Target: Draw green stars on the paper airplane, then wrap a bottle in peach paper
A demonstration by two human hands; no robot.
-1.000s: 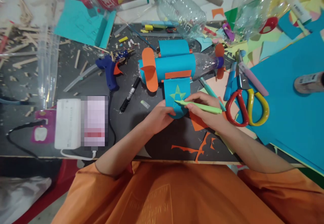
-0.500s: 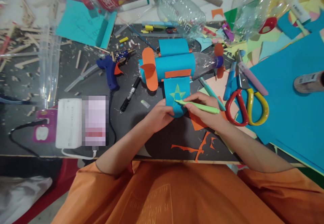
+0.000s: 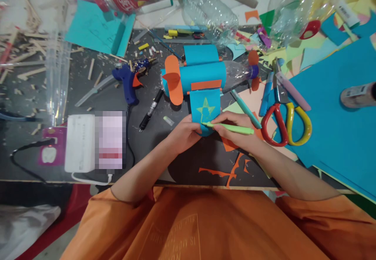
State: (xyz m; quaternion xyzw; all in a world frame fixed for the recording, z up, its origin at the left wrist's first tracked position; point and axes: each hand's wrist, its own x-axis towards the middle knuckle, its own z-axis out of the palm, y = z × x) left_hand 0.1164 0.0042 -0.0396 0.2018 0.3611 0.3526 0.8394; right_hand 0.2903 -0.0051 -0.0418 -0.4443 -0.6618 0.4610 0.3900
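A bottle plane (image 3: pixel 205 75) wrapped in blue paper with orange fins lies on the dark table. Its near blue wing (image 3: pixel 205 109) carries a green star (image 3: pixel 205 107). My left hand (image 3: pixel 183 134) pinches the wing's near edge, fingers closed on it. My right hand (image 3: pixel 235 128) grips a light green pen (image 3: pixel 232 128), whose tip rests on the wing just below the star.
A blue glue gun (image 3: pixel 129 81) and a black pen (image 3: pixel 150 110) lie left of the plane. Red and yellow scissors (image 3: pixel 283 117) sit on the right beside blue paper sheets (image 3: pixel 337 122). A white box (image 3: pixel 88 142) is at front left. Clear bottles (image 3: pixel 210 11) and wood scraps crowd the back.
The pen tip has slid down the wing, from the star's lower edge to a spot below it, toward me. My left hand has kept its hold on the wing.
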